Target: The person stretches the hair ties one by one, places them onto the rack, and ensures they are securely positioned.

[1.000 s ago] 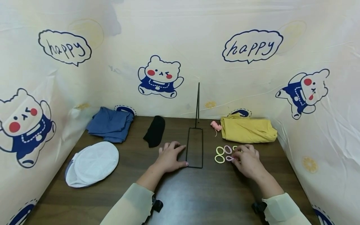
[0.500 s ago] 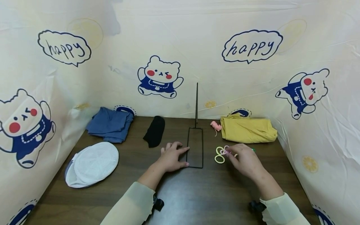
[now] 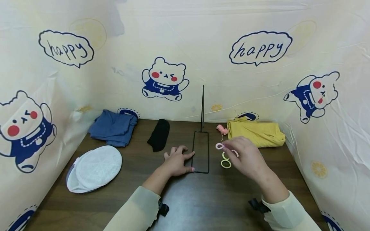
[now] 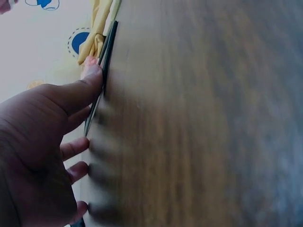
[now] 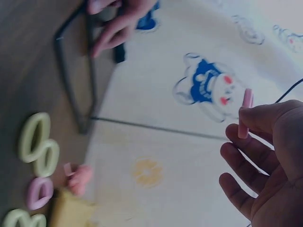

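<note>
My right hand [image 3: 247,157] is raised above the table, pinching a pink hair tie [image 5: 248,97] between thumb and index finger; its other fingers are loosely bent in the right wrist view. Beneath it lie pale yellow hair ties [image 3: 221,164] and another pink hair tie [image 5: 30,195], partly covered by the hand in the head view. A black wire stand [image 3: 208,154] has a flat rectangular base and a thin upright post. With fingers spread on the table, my left hand [image 3: 177,162] touches the left side of that base with thumb and index fingertip.
Behind the right hand are folded yellow cloth [image 3: 254,132] and a small pink yarn bundle [image 3: 222,129]. Left of the stand lie a black sock [image 3: 159,134], folded blue cloth [image 3: 114,128] and a white cap [image 3: 95,168]. A printed curtain [image 3: 202,32] encloses the wooden table [image 3: 208,202].
My right hand has picked up the pink hair tie from among the others and moved it up and left toward the stand. The left hand stays at the base, its index finger slightly farther right.
</note>
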`<move>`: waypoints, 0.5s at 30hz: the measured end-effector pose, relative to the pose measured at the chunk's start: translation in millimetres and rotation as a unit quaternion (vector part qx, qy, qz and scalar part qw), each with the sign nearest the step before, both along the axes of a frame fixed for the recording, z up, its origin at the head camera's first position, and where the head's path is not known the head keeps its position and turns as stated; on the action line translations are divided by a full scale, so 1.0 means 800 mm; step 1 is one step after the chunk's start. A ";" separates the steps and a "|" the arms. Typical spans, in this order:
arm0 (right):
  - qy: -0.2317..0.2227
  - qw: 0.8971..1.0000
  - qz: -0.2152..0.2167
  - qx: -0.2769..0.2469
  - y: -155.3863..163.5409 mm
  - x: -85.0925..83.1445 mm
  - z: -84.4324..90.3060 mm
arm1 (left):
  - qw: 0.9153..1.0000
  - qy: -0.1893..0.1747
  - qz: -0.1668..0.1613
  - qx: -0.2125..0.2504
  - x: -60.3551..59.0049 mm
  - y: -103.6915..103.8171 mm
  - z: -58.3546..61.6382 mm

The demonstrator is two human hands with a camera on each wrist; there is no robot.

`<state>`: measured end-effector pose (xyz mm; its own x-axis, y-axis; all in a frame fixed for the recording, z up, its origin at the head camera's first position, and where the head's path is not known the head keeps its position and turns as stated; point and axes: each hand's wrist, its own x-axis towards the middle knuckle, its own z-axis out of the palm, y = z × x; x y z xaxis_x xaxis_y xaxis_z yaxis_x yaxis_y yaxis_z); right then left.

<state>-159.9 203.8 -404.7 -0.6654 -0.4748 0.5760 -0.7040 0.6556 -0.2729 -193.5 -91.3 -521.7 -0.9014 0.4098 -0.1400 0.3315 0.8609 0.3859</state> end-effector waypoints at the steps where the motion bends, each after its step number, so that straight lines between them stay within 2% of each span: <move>1: 0.010 1.000 0.006 -0.005 -0.004 0.001 0.006 | 1.000 -0.001 0.001 -0.002 0.001 0.001 0.001; 9: 0.106 0.991 0.050 -0.066 -0.033 0.006 0.054 | 1.000 -0.004 0.010 -0.013 0.002 0.006 0.003; 15: 0.118 0.987 0.069 -0.086 -0.048 0.010 0.081 | 1.000 -0.005 0.010 -0.017 0.002 0.006 0.005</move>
